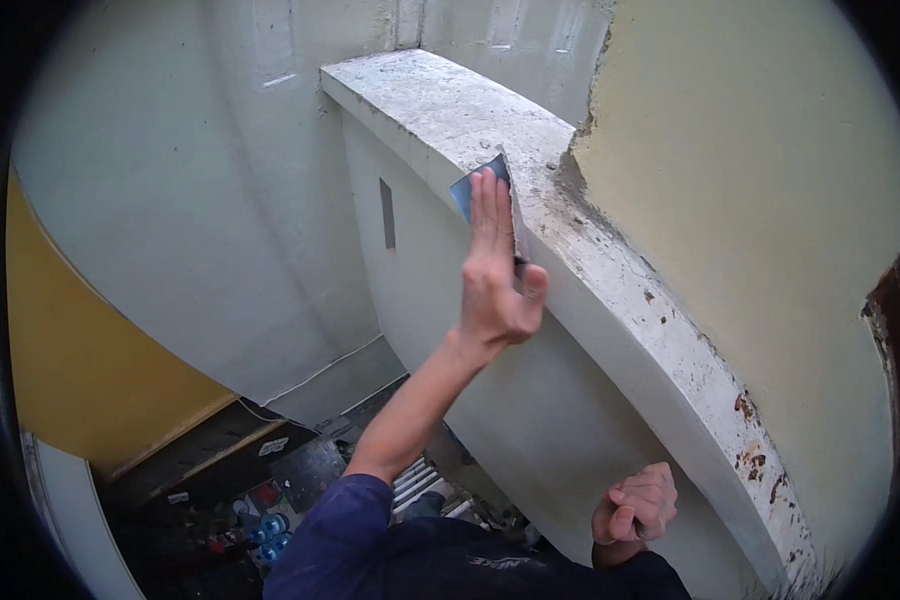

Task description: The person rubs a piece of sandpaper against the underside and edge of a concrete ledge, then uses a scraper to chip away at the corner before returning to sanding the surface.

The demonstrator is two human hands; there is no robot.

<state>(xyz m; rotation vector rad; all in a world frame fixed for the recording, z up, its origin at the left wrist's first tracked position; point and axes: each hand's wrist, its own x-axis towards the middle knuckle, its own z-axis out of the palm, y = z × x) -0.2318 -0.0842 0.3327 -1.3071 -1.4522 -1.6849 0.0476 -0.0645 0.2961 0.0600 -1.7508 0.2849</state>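
My left hand reaches up to the edge of a white concrete ledge. Its straight fingers press a blue-grey sheet, which looks like sandpaper, against the ledge's front edge. The thumb stands apart on the right, and the palm hides part of the sheet. Lower right, beside the wall face under the ledge, my right hand is curled into a fist, with nothing showing in it. Dust and specks lie on the ledge top near the sheet.
A cream wall with a rough broken edge rises behind the ledge. Rust-brown patches mark its near end. A grey wall and a yellow panel stand left. Far below are blue-tinted bottles and ladder-like rungs.
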